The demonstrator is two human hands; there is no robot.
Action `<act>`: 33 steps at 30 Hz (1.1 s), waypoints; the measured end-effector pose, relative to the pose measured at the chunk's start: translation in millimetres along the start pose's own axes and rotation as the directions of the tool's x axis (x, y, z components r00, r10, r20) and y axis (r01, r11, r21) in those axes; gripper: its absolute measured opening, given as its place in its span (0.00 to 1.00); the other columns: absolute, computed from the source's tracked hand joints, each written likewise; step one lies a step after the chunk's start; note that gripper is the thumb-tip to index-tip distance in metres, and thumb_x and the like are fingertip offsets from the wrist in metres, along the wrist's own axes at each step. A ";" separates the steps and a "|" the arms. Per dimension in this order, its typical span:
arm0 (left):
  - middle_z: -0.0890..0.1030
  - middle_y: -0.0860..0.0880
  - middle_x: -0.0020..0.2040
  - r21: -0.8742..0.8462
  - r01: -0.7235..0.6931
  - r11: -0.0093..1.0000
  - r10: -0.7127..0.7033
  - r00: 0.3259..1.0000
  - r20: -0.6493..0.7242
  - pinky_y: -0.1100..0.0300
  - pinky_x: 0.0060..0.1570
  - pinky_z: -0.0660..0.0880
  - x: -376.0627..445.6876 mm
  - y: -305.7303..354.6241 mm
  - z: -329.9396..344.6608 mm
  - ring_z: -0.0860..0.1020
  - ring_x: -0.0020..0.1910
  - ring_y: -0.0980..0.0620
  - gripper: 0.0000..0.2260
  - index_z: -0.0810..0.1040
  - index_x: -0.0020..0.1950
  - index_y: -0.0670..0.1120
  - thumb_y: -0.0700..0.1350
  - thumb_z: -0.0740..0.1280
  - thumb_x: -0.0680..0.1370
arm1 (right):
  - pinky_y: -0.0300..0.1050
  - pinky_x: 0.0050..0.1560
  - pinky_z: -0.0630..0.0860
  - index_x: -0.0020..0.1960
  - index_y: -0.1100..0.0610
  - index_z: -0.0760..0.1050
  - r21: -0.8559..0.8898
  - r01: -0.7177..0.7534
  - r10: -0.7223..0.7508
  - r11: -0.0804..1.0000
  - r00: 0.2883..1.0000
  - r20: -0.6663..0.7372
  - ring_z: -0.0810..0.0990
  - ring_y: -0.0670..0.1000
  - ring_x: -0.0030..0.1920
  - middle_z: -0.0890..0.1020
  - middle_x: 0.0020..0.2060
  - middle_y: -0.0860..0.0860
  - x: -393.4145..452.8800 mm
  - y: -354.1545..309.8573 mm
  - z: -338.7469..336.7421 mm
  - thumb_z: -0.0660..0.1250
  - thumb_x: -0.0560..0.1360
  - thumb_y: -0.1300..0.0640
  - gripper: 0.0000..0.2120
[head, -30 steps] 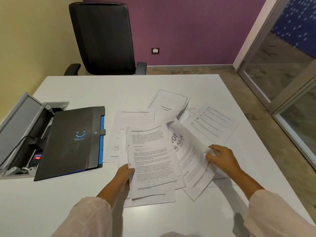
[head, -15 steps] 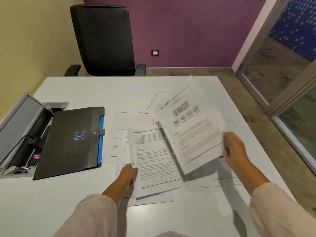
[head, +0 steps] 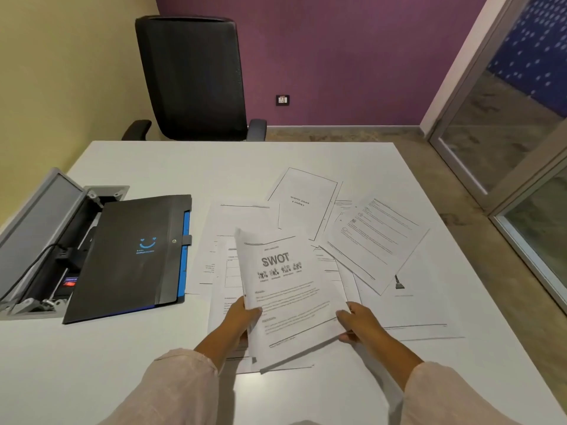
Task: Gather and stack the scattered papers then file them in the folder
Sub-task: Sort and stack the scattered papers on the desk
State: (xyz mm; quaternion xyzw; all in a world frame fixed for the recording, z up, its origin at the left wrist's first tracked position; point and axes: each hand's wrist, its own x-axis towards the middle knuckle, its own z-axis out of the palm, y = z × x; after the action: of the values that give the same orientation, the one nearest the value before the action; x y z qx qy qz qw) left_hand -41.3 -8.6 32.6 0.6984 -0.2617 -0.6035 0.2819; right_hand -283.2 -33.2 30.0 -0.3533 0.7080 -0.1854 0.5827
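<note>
We see both hands on the SWOT sheet (head: 283, 289), lifted off the white table (head: 92, 363). The left hand (head: 242, 315) has its grip closed on the sheet's left edge, thumb on top; beneath it are more gathered pages, though we cannot tell how many. The right hand (head: 359, 322) pinches the lower right corner, fingers curled under. Loose papers (head: 377, 237) lie fanned out beyond and to the right, overlapping. The black folder (head: 135, 253) sits closed on the left, just beside the papers, overlapping an open cable box (head: 40, 240). A black chair (head: 193, 78) stands at the far edge.
</note>
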 end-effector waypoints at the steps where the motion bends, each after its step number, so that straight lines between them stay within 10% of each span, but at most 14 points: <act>1: 0.76 0.40 0.63 0.014 -0.009 1.000 0.009 1.000 0.009 0.52 0.55 0.73 -0.4 1.4 1.4 0.76 0.57 0.42 0.17 0.70 0.66 0.40 0.35 0.63 0.77 | 0.36 0.29 0.78 0.50 0.58 0.71 -0.056 0.016 -0.016 0.998 1.000 0.001 0.77 0.52 0.39 0.75 0.40 0.51 -0.5 -1.8 -2.7 0.63 0.77 0.58 0.04; 8: 0.76 0.40 0.64 -0.042 -0.085 0.996 0.087 0.995 0.050 0.48 0.61 0.72 -1.9 13.4 -11.0 0.76 0.56 0.43 0.19 0.68 0.68 0.39 0.37 0.63 0.77 | 0.35 0.40 0.74 0.59 0.59 0.74 -0.096 0.204 -0.206 0.974 0.979 -0.006 0.79 0.52 0.45 0.81 0.47 0.54 2.2 -5.6 -32.7 0.68 0.74 0.56 0.15; 13: 0.81 0.43 0.58 -0.060 -0.189 0.980 0.196 0.971 0.140 0.57 0.48 0.78 -2.8 25.8 -16.6 0.81 0.52 0.48 0.15 0.74 0.63 0.44 0.42 0.65 0.77 | 0.28 0.42 0.76 0.63 0.55 0.70 0.033 0.295 -0.297 0.955 0.950 0.100 0.79 0.44 0.52 0.79 0.55 0.50 -1.5 -24.9 -39.9 0.67 0.74 0.63 0.19; 21: 0.81 0.44 0.54 -0.095 -0.357 0.929 0.365 0.927 0.086 0.55 0.55 0.75 -11.5 60.2 26.9 0.78 0.56 0.44 0.13 0.77 0.58 0.43 0.34 0.65 0.75 | 0.59 0.63 0.72 0.62 0.59 0.71 0.149 0.392 -0.373 0.908 0.917 -0.139 0.77 0.59 0.58 0.80 0.57 0.58 -5.6 -50.8 -56.9 0.69 0.72 0.63 0.19; 27: 0.80 0.50 0.52 -0.039 -0.411 0.911 0.413 0.902 0.124 0.61 0.53 0.75 -15.5 60.0 36.6 0.77 0.51 0.55 0.13 0.76 0.48 0.59 0.39 0.67 0.75 | 0.48 0.60 0.72 0.63 0.57 0.70 0.085 0.435 -0.427 0.896 0.899 -0.097 0.75 0.52 0.56 0.79 0.51 0.51 -21.6 -49.1 -56.1 0.67 0.73 0.64 0.19; 33: 0.76 0.50 0.41 0.083 -0.346 0.935 0.336 0.935 0.114 0.76 0.36 0.72 -13.6 54.1 30.8 0.73 0.41 0.57 0.06 0.76 0.46 0.45 0.37 0.60 0.79 | 0.50 0.60 0.71 0.51 0.60 0.76 -0.253 0.224 -0.272 0.941 0.947 -0.172 0.75 0.61 0.60 0.78 0.52 0.59 -1.4 -29.6 -42.2 0.64 0.76 0.53 0.10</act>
State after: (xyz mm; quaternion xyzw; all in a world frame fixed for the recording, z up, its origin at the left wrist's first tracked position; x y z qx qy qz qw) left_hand -75.0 -39.5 77.0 0.6255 -0.4228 -0.5648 0.3331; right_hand -315.0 -58.6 61.5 -0.4841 0.7302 -0.2097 0.4341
